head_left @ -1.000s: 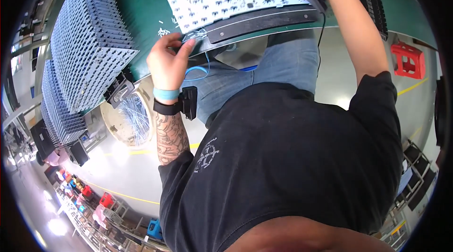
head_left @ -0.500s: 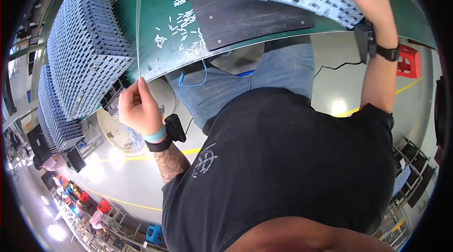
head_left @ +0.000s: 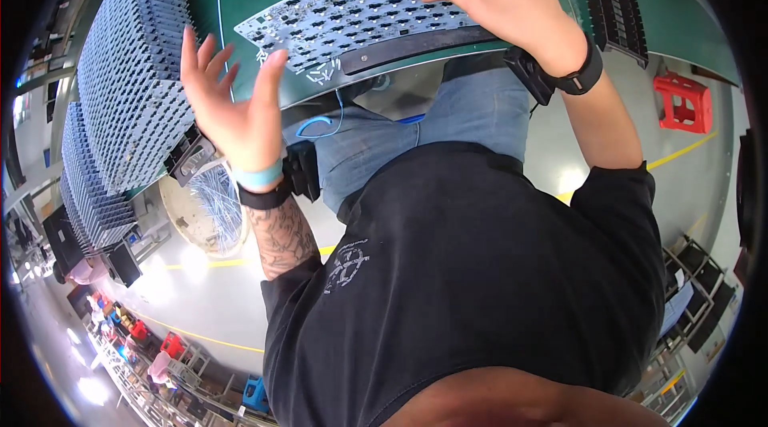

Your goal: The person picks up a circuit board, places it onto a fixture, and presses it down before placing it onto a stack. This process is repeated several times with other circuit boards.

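Note:
A pale blue-grey keyboard circuit board (head_left: 352,15), studded with rows of black parts, lies tilted over a dark mat (head_left: 424,51) on the green bench. My right hand (head_left: 516,3) is at its far right part, thumb over the face and other fingers round the far edge, partly out of view. Left of the board, my left hand (head_left: 232,111) is raised with fingers spread, holding nothing. Small white pins (head_left: 324,72) lie by the board's near left corner, partly covered by it. A thin pale strip (head_left: 220,7) runs along the bench behind my left hand.
Tall stacks of similar boards (head_left: 132,83) stand at the left. Below them is a round bin (head_left: 180,215) with thin pale strips. A black ridged rack (head_left: 612,3) lies at the right of the bench. A red stool (head_left: 682,103) stands on the floor.
My right hand has brought the board left and nearer, its other face now showing. My left hand has opened from a pinch and moved up toward the board.

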The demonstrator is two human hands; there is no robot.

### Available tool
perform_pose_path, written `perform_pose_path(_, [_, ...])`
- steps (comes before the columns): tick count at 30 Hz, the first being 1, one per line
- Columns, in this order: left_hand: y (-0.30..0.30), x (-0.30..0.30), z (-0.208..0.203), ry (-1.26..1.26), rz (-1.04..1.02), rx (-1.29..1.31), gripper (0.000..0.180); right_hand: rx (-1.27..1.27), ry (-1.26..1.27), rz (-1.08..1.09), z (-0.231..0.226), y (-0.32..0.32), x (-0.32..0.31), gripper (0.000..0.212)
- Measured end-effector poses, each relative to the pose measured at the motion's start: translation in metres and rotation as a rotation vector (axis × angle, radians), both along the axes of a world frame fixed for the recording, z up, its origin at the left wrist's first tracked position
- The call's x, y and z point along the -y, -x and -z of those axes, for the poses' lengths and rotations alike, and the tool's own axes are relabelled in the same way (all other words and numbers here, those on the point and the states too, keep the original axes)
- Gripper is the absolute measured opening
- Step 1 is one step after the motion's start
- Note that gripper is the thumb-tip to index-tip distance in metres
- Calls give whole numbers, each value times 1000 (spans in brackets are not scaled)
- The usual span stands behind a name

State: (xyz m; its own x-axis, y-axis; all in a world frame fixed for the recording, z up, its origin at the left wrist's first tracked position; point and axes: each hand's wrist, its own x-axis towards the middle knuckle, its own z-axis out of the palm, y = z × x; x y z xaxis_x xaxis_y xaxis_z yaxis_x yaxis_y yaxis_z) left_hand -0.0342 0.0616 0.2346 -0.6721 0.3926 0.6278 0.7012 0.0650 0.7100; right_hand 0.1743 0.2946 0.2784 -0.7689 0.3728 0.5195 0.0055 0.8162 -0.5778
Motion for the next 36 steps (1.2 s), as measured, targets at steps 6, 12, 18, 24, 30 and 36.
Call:
perform_pose_path(6, [9, -11, -2, 222, 54, 22, 56, -177, -279, -72, -2, 22, 13, 38])
perform_pose_path(12, [17, -6, 3, 283, -4, 1, 49, -62, -291, -50, -9, 28, 15, 38])
perform_pose_path(18, [19, -1, 10, 168, 34, -25, 46, 161, -375, 61, -16, 27, 28, 38])
perform_pose_path(24, [24, 0, 11, 187, 16, 54, 45, 94, -372, 63, -12, 30, 33, 37])
perform_pose_path(30, [25, 2, 14, 166, -3, -37, 45, -88, -222, -125, -18, 24, 26, 34])
perform_pose_path(36, [23, 0, 17, 126, 17, -6, 45, 390, -458, -85, -35, 17, 2, 30])
